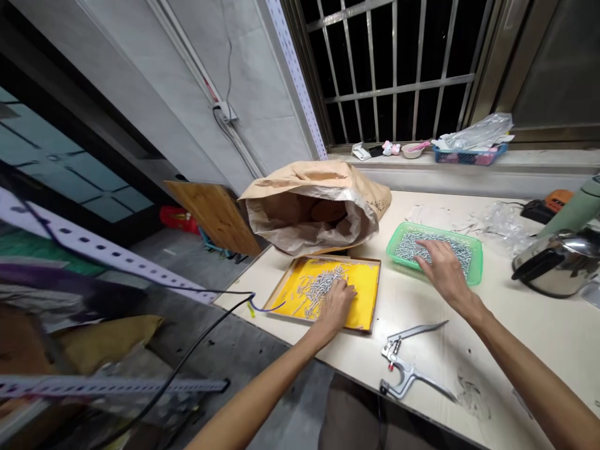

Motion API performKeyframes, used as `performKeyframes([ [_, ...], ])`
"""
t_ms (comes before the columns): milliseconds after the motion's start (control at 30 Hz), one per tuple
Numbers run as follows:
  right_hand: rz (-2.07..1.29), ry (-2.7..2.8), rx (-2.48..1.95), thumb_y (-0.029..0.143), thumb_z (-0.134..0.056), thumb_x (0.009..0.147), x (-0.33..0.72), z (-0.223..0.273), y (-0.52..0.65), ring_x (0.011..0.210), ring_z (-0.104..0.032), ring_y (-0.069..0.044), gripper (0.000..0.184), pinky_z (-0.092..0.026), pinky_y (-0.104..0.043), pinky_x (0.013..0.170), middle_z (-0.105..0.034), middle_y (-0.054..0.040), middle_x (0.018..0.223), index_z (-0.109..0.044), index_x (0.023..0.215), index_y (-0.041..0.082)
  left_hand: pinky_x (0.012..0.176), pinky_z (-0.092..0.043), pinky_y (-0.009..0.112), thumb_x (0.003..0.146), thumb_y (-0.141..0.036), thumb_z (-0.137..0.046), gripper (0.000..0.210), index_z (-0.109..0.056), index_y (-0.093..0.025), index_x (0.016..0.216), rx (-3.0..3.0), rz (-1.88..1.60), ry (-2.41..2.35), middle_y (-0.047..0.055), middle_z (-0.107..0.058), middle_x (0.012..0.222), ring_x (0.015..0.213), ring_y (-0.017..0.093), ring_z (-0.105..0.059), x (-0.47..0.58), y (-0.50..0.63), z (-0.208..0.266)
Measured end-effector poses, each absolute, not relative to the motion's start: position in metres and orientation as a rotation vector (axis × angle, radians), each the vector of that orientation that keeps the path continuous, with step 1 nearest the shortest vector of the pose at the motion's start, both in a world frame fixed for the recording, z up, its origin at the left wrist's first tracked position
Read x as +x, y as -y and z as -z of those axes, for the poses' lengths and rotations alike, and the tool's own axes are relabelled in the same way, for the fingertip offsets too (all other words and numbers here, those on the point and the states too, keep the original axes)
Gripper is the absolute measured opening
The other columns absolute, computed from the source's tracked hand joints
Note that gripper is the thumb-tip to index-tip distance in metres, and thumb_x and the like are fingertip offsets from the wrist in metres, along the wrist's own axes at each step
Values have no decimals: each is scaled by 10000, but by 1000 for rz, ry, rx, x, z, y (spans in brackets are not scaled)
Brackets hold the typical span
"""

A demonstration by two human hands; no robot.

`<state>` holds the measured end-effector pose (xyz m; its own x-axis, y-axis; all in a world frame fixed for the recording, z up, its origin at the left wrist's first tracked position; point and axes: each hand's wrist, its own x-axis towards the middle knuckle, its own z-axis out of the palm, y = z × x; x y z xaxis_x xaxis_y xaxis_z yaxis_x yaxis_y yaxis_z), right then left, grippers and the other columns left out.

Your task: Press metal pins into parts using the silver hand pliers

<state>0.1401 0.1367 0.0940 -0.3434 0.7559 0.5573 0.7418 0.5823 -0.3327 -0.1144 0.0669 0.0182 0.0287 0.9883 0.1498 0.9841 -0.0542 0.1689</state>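
My left hand (336, 304) is over a shallow tray (375, 284) lined in yellow, its fingers curled down at the edge of a pile of small silvery metal pieces (319, 289). Whatever its fingertips hold is hidden. To the right, a green plastic basket (476, 265) is filled with similar small metal pieces (409, 245). My right hand (443, 269) reaches over that basket with its fingers stretched out and apart, holding nothing visible. Between my forearms lies a pair of metal hand pliers (407, 369), handles spread.
Behind the tray, a large brown paper sack (314, 206) lies with its mouth facing me. A steel kettle (555, 265) and a pale green bottle (576, 206) stand at the right. A blue basket (469, 156) sits on the sill. Cables (206, 334) hang at the left.
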Motion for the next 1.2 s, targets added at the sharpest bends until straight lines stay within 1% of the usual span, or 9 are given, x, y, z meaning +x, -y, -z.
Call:
performKeyframes([
  [100, 73, 2193, -1260, 205, -409, 906, 156, -90, -132, 1001, -539, -268, 325, -446, -404, 845, -606, -126, 1075, -545, 1200, 180, 785, -442, 333, 864, -143, -441, 220, -640, -164, 774, 2228, -212, -2105, 88, -594, 882, 933, 225, -496, -115, -79, -3],
  [267, -273, 2472, -1051, 231, -398, 936, 171, -49, -60, 852, -574, -206, 244, -474, -324, 730, -618, -63, 878, -619, 1037, 226, 796, -434, 336, 812, -91, -431, 233, -625, -172, 713, 2191, -248, -2062, 95, -627, 825, 911, 236, -527, -118, -84, -7],
  [367, -415, 2601, -1070, 278, -497, 905, 178, -31, -17, 828, -566, -205, 181, -463, -321, 699, -615, -67, 894, -612, 1019, 195, 781, -446, 300, 778, -112, -475, 187, -637, -166, 703, 1990, -351, -2035, 78, -647, 793, 869, 216, -574, -109, -77, -27],
  [433, -449, 2651, -1130, 291, -550, 879, 181, -24, 3, 816, -559, -208, 203, -450, -324, 684, -613, -75, 920, -601, 1046, 185, 710, -457, 262, 757, -156, -527, 131, -654, -161, 727, 1730, -437, -1936, 52, -655, 755, 766, 181, -601, -97, -65, -37],
  [533, -438, 2670, -1188, 230, -525, 890, 185, -17, 18, 790, -545, -196, 164, -426, -315, 677, -609, -66, 895, -604, 1029, 191, 556, -439, 215, 731, -229, -587, 116, -663, -149, 765, 1297, -443, -1689, 10, -633, 662, 563, 119, -558, -75, -32, -40],
  [633, -388, 2653, -1238, 176, -493, 900, 185, -10, 24, 766, -528, -188, 137, -399, -304, 663, -600, -54, 839, -617, 959, 185, 476, -385, 190, 698, -272, -627, 146, -650, -132, 736, 1058, -413, -1600, -25, -570, 561, 459, 79, -471, -57, 2, -31],
  [733, -328, 2630, -1257, 169, -500, 898, 183, -5, 27, 757, -512, -186, 124, -376, -301, 652, -587, -47, 812, -620, 925, 181, 446, -316, 181, 671, -321, -650, 203, -652, -123, 716, 1013, -406, -1624, -46, -512, 501, 441, 64, -403, -47, 20, -19],
  [933, -223, 2574, -1208, 133, -498, 891, 182, 2, 30, 724, -475, -178, 127, -335, -298, 625, -565, -37, 779, -616, 885, 176, 468, -260, 199, 616, -413, -644, 308, -674, -114, 679, 1097, -392, -1661, -31, -523, 514, 484, 72, -381, -44, 23, -12],
  [1200, -144, 2567, -1188, 109, -501, 880, 181, 10, 29, 727, -493, -177, 136, -331, -293, 619, -569, -34, 740, -620, 868, 174, 435, -238, 209, 638, -363, -581, 236, -579, -141, 557, 1159, -176, -1685, -60, -416, 428, 421, 69, -342, -42, 20, -15],
])
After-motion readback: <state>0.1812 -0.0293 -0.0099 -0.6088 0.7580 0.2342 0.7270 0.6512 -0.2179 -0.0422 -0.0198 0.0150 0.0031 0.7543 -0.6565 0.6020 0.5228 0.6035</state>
